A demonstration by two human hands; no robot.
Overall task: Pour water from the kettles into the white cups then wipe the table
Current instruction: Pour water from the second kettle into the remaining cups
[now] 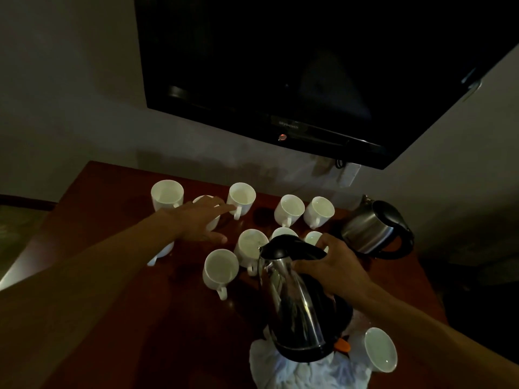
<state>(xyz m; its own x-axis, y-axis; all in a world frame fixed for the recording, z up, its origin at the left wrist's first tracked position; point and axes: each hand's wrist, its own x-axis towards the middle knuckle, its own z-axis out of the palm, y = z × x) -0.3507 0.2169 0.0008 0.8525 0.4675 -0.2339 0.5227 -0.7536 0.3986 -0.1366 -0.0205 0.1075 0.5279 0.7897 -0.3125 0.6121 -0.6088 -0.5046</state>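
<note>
Near kettle (295,301) gripped, upright on white cloth (323,373) at table (126,318) front.

Noted right hand (334,272) curled round kettle's black handle top. Noted left hand (196,220) beyond-left of kettle, fingers straight and spread, holding nothing, fingertips by a cup handle. Counted white cups (222,268) behind and left of kettle, one right of its base; second kettle (373,228) behind-right, apart.

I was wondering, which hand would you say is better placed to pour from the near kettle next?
Right, probably. The right hand grips the near kettle by its black top, spout toward the white cups; the left hand stretches, fingers straight, over the farther ones.
</note>
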